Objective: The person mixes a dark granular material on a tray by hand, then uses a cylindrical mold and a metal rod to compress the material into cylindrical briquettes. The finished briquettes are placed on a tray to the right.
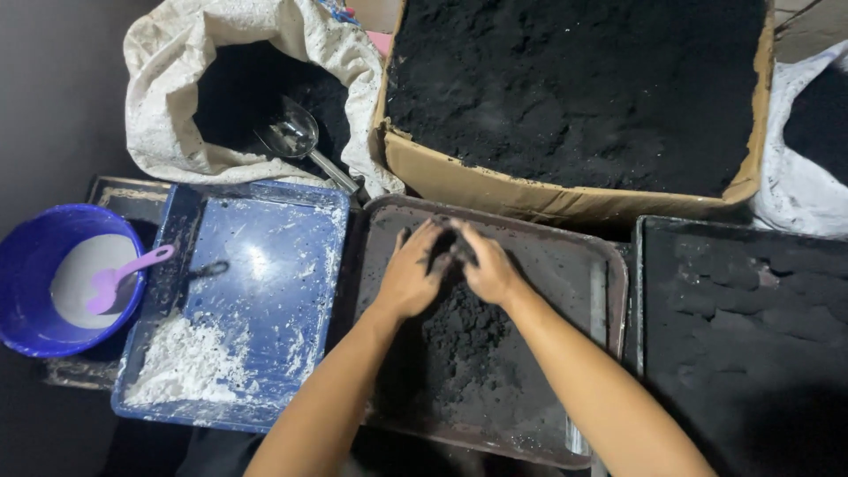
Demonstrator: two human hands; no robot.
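Observation:
Both of my hands are down in a dark brown tray [609,283] that holds a heap of black powder [459,344]. My left hand [409,274] and my right hand [488,265] meet at the top of the heap, fingers curled around a clump of the black powder pressed between them. The fingertips are smeared black. My forearms come in from the bottom edge of the view.
Left of the tray lies a blue tray [265,256] with white powder [190,362]. A blue bowl [35,256] with a pink spoon [124,274] sits far left. Behind are a white sack [177,106] with a metal scoop [296,137], a cardboard box [530,190] of black powder, and a black tray [742,327] at right.

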